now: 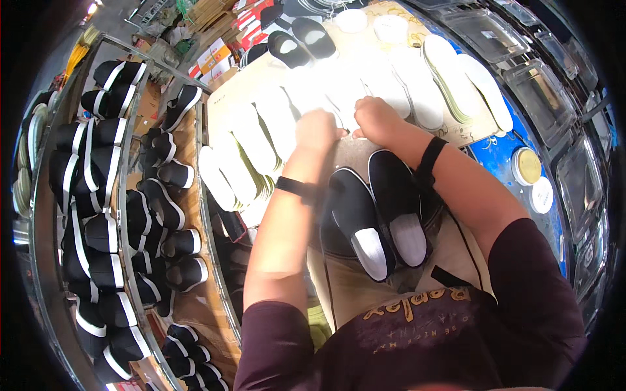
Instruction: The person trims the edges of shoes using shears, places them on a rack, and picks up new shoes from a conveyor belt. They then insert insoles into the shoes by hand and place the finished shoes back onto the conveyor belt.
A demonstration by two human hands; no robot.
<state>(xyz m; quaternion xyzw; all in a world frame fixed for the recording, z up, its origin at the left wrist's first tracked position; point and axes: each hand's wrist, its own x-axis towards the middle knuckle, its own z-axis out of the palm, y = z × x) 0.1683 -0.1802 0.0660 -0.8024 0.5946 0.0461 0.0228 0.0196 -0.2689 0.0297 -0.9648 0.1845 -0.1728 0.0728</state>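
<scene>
My left hand [317,133] and my right hand [378,122] are side by side at the near edge of a table, both with fingers curled in. Strong glare hides what, if anything, is between their fingertips. Just beyond them lie overexposed stacks of white insoles [306,98]. Below the hands, close to my body, a pair of black slip-on shoes rests side by side with toes pointing away: the left shoe [347,195] and the right shoe [390,174]. Pale insoles show inside both openings.
At left, a metal rack [134,260] holds many black shoes with white edges. More black shoes [313,39] stand at the table's far side. A round tin [525,165] and a white lid [541,195] sit on a blue surface at right, beside clear plastic boxes [541,91].
</scene>
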